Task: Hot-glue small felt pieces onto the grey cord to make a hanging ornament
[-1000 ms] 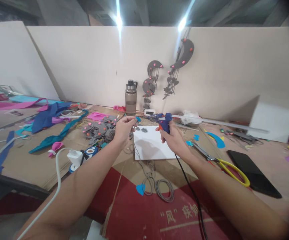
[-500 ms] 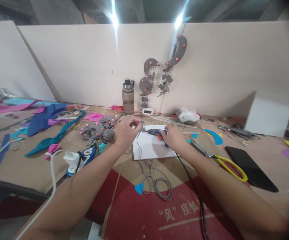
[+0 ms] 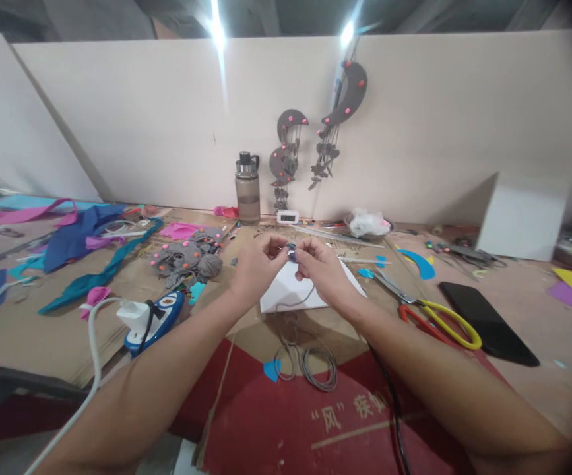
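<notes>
Left grip (image 3: 260,265) pinched, right grip (image 3: 326,267) pinched, small blue piece (image 3: 292,248) between

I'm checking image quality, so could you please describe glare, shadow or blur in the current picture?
Head view: two lamps flare in streaks; a small white panel shadows the wall leftward; the piece between left hand and right hand looks blurred.
</notes>
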{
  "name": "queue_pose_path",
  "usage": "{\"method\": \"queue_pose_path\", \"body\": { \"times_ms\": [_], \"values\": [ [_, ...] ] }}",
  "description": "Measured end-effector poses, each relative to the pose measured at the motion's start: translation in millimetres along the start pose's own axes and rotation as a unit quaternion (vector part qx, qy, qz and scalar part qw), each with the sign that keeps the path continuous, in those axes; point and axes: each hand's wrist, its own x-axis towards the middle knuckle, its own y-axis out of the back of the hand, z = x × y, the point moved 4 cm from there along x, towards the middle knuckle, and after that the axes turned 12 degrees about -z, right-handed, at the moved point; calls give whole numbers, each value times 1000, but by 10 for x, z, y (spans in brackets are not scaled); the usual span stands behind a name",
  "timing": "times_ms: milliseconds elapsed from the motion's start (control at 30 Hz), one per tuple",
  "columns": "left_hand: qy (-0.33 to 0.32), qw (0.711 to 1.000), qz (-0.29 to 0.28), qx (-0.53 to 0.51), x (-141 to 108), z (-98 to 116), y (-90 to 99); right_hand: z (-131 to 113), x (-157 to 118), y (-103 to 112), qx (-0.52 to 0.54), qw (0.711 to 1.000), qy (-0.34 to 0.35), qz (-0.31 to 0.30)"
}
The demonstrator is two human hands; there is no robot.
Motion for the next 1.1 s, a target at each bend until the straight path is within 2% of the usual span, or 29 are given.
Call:
{"method": "queue_pose_path", "body": {
  "times_ms": [100,167,333,533,1100],
  "values": [
    [78,989,-31,-125,17,-63,-55,-49,-13,42,-61,998,11,16],
    [102,984,-37,-144,21,-66,-60,-64,-23,48,-90,996,13,17],
    [95,989,-37,-110,18,-17,-21,-94,-61,43,-170,985,18,30],
    [98,988,-19,-122,8,-32,-5,-211,-131,29,-314,944,56,82],
    [112,979,-32,-168,2,-43,-44,-215,-120,88,-314,943,61,94]
  ]
}}
